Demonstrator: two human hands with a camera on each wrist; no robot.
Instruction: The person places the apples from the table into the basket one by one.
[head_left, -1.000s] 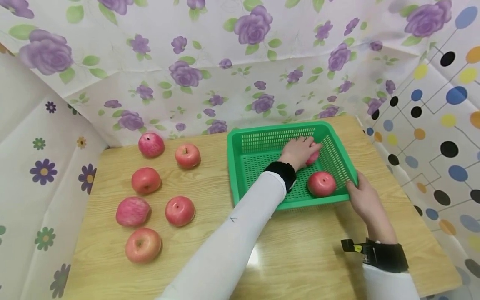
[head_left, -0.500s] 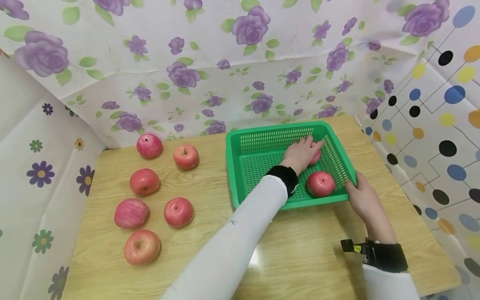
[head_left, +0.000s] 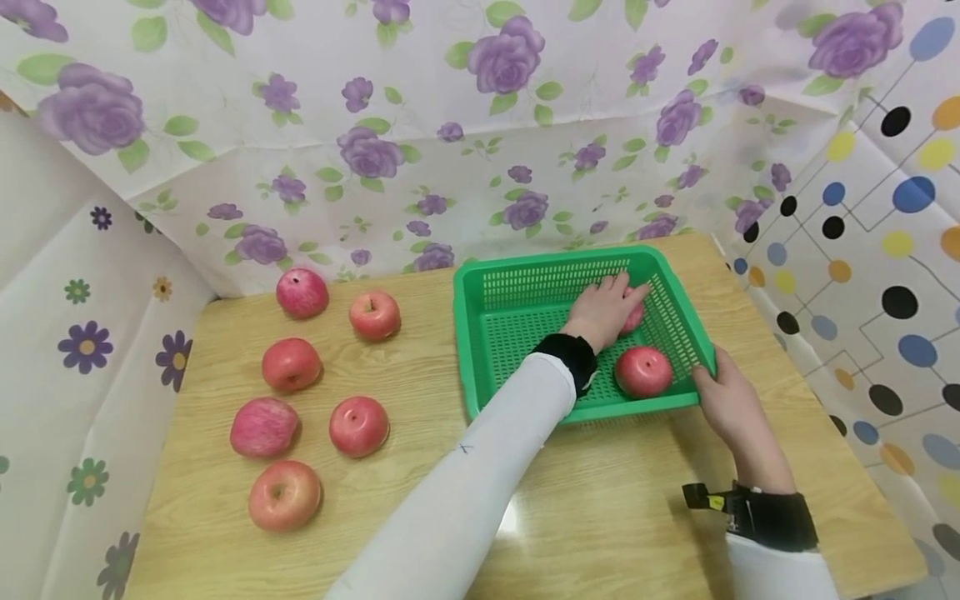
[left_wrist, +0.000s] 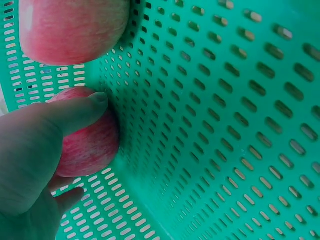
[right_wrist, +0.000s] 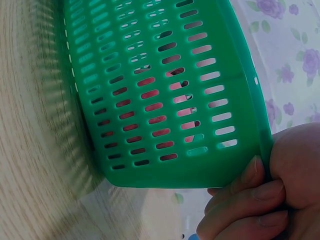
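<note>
A green perforated basket [head_left: 555, 258] sits on the right part of the table. My left hand [head_left: 600, 308] reaches into its back right corner and grips a red apple [head_left: 633, 317], mostly hidden under the palm in the head view. In the left wrist view the thumb [left_wrist: 82, 112] lies over that apple, with fingers curled on its other side. A second red apple [head_left: 643, 372] rests in the basket's front right corner. My right hand [head_left: 731, 404] grips the front right corner of the rim; the right wrist view shows its curled fingers [right_wrist: 250, 205] against the basket's outer side.
Several red apples stand loose on the left of the wooden table [head_left: 427, 358], among them a striped one [head_left: 265, 427] and a paler one [head_left: 285, 496]. A flowered sheet [head_left: 420, 183] hangs behind the table, and a dotted sheet [head_left: 862, 250] hangs on the right.
My left hand and the apple under it have shifted slightly right, closer to the basket's right wall. The right hand keeps its hold on the rim, and the loose apples stay put.
</note>
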